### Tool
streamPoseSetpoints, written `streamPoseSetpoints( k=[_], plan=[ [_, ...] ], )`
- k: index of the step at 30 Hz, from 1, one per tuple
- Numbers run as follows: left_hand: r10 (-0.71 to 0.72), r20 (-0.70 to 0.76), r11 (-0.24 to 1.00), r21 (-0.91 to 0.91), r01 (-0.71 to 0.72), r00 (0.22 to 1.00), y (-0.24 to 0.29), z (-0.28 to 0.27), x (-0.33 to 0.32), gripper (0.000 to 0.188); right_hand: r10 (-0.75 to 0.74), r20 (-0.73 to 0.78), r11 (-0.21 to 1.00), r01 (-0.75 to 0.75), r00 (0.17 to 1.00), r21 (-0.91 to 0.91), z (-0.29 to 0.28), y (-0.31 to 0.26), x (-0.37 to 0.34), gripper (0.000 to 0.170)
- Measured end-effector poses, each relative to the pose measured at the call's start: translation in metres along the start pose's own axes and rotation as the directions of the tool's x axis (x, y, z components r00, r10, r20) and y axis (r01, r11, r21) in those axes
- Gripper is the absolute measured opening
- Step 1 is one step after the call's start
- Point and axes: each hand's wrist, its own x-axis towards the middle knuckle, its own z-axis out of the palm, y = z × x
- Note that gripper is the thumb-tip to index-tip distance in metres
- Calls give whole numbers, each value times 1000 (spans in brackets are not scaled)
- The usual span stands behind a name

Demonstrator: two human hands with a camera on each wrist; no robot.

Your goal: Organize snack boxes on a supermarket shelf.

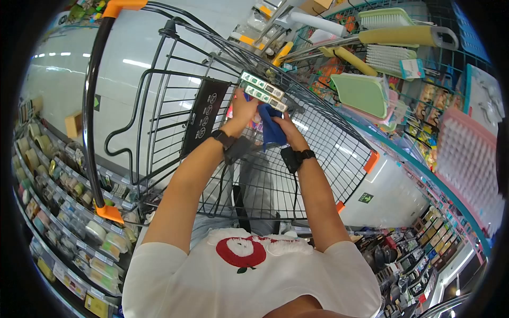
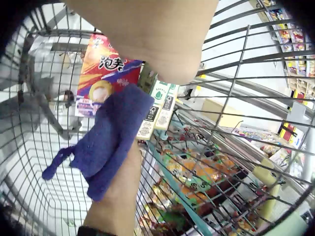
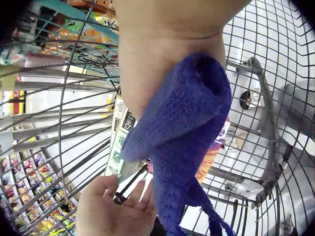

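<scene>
Both hands are inside a wire shopping cart (image 1: 323,143). My right hand (image 1: 288,129) grips a dark-blue knitted cloth piece (image 3: 182,113), which has a thin cord trailing from it and hangs over the fingers. My left hand (image 3: 115,211) is close by, at the left end of two white-and-green boxes (image 1: 263,91) lying side by side. Its fingers are at the boxes and a dark strip (image 3: 130,188), and I cannot tell whether they hold anything. A red, orange and purple printed box (image 2: 101,69) sits behind the cloth, partly covered by it.
The cart's black handle (image 1: 94,100) with orange ends is on the left. A rack of brushes and a green dustpan (image 1: 360,94) stands close on the right. Stocked shelves (image 1: 69,222) curve along the lower left, and cookware is displayed at lower right.
</scene>
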Motion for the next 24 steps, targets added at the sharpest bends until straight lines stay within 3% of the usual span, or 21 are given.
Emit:
streamPoseSetpoints(
  k=[3, 4, 7, 9, 11, 13, 14, 15, 17, 19, 20, 23, 24],
  plan=[
    [254, -25, 934, 265, -238, 967, -32, 7, -16, 54, -58, 22, 998, 57, 998, 20, -3, -3, -44, 54],
    [350, 14, 903, 262, -341, 937, -18, 0, -36, 51, -38, 53, 998, 35, 998, 45, -9, 0, -55, 54],
    [626, 129, 679, 394, -619, 769, 20, -19, -105, 58, -47, 152, 998, 41, 987, 43, -7, -5, -113, 54],
    [672, 183, 597, 440, -671, 718, 48, -29, -154, 55, -34, 227, 998, 21, 973, 56, -4, -1, -149, 57],
    [783, 210, 468, 422, -776, 586, 62, -39, -193, 56, -55, 277, 996, 33, 959, 85, -1, 2, -183, 56],
    [817, 251, 396, 411, -821, 520, 79, -49, -233, 52, -69, 344, 992, 29, 936, 119, 5, -1, -221, 54],
    [856, 230, 360, 377, -853, 463, 84, -51, -251, 48, -36, 368, 997, 10, 929, 71, 0, 3, -225, 53],
    [877, 223, 322, 386, -864, 426, 86, -53, -265, 45, -104, 419, 993, 74, 902, 88, 0, 8, -229, 54],
    [950, 143, 200, 410, -890, 279, 94, -57, -293, 44, -53, 477, 998, 33, 877, 51, 8, 4, -241, 57],
    [990, 35, 110, 432, -895, 138, 101, -59, -313, 44, -177, 587, 974, 225, 790, -8, 22, -9, -261, 60],
    [996, 10, 73, 503, -861, 90, 109, -62, -324, 50, -155, 602, 981, 196, 783, -2, 30, -19, -273, 65],
    [982, -173, 159, 553, -818, 73, 117, -73, -339, 69, -271, 696, 850, 505, 664, -151, 47, -39, -297, 72],
    [968, -238, 212, 589, -780, 84, 125, -75, -349, 75, -380, 747, 696, 701, 545, -157, 55, -42, -297, 75]
  ],
)
